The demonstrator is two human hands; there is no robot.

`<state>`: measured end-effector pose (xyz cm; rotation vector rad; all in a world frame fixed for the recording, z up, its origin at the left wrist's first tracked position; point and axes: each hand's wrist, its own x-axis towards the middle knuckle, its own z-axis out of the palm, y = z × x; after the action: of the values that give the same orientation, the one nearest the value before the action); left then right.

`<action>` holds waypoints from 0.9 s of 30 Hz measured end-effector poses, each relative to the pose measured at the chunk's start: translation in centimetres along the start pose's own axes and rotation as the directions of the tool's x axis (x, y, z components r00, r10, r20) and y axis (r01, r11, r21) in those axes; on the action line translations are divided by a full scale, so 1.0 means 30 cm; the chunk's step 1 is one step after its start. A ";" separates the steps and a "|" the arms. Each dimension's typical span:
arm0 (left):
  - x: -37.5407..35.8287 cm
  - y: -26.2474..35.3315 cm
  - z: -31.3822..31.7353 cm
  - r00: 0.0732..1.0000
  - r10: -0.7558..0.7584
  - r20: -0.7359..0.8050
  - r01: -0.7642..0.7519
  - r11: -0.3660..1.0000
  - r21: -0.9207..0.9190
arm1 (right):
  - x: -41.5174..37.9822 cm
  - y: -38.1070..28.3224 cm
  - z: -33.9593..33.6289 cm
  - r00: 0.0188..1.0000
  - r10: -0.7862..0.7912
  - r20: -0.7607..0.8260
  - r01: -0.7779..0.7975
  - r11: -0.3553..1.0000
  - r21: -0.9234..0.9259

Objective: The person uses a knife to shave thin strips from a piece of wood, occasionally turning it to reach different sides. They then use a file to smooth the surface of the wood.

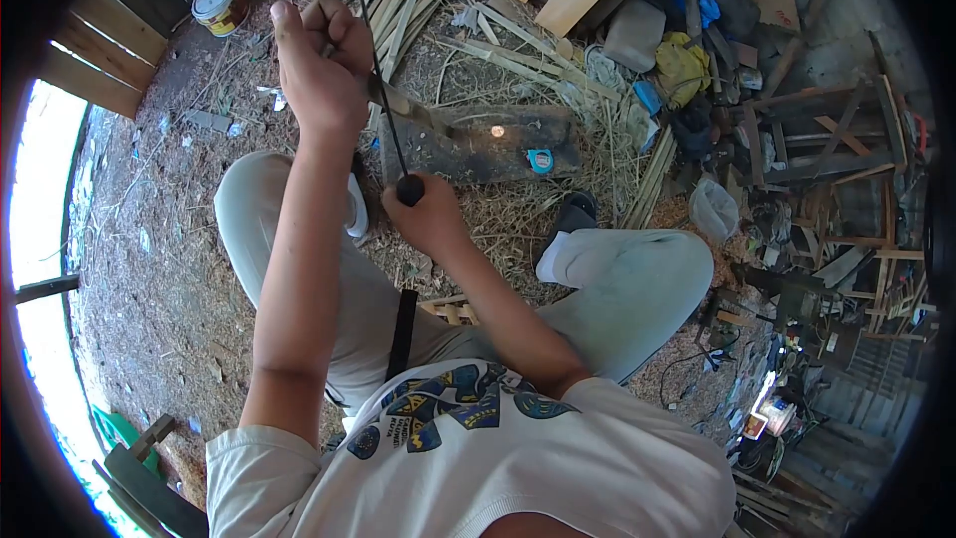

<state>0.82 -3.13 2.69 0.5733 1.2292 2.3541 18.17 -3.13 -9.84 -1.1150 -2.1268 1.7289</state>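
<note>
My left hand (327, 55) is raised at the upper left with its fingers curled. From behind its wrist, in line with the fist, a pale wooden stick (410, 110) slopes down to a dark, worn wooden block (488, 164) on the ground. Lower and to the right, my right hand (433, 219) is wrapped round the dark, round-ended handle of a long thin blade (389, 110). Seen edge-on, that blade passes across the stick and up beside my left fingers. A small blue and white item (540, 160) lies on the block.
Split strips of wood (398, 25) and shavings lie beyond the block. A paint bucket (219, 5) stands at the upper left, near planks (105, 50). Bags and scrap (682, 70) are heaped at the right, by a wooden frame (827, 134). My feet flank the block.
</note>
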 end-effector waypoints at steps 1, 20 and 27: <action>-0.036 0.012 0.014 1.000 0.014 0.007 -0.014 1.000 -0.008 | -0.010 -0.029 -0.011 0.999 -0.032 -0.006 0.033 0.998 0.045; -0.044 -0.052 0.084 0.993 0.100 0.071 -0.093 0.992 -0.089 | -0.005 0.214 -0.126 0.887 0.441 0.138 -0.442 0.896 -0.023; -0.019 -0.105 0.172 0.946 0.127 0.297 -0.081 0.984 -0.161 | -0.097 0.206 -0.163 0.941 0.339 0.000 -0.339 0.941 -0.007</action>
<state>4.62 1.61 2.67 0.9336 0.8981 2.3050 25.63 -1.01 -13.04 -1.5602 -2.0338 1.8568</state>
